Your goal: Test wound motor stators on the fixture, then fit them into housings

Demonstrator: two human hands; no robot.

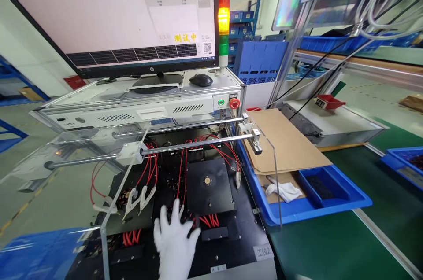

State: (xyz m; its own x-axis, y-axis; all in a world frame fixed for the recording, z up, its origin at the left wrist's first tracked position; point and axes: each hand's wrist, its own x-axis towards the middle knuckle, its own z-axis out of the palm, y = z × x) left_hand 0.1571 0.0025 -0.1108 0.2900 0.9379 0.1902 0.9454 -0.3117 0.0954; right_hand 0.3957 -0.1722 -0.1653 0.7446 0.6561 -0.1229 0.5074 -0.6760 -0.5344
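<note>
My left hand point(176, 242), in a white glove, reaches in from the bottom over the black fixture panel point(241, 231). Its fingers are spread and no object shows in it; I cannot tell whether the fingertips touch the panel. Just right of the fingers is a square black plate point(218, 187) with a round brass-coloured centre. White-sleeved clips point(145, 198) on red wires point(155, 163) lie to the left, and another clip point(238, 178) hangs at the plate's right. My right hand is out of view.
A clear hinged cover point(276, 174) on metal rods point(198, 143) surrounds the fixture. Behind stand a monitor point(109, 16), a mouse point(201, 80), a red stop button point(234, 103) and a signal tower point(224, 20) lit amber. At right, a blue tray point(350, 198) holds cardboard and a white glove point(286, 191).
</note>
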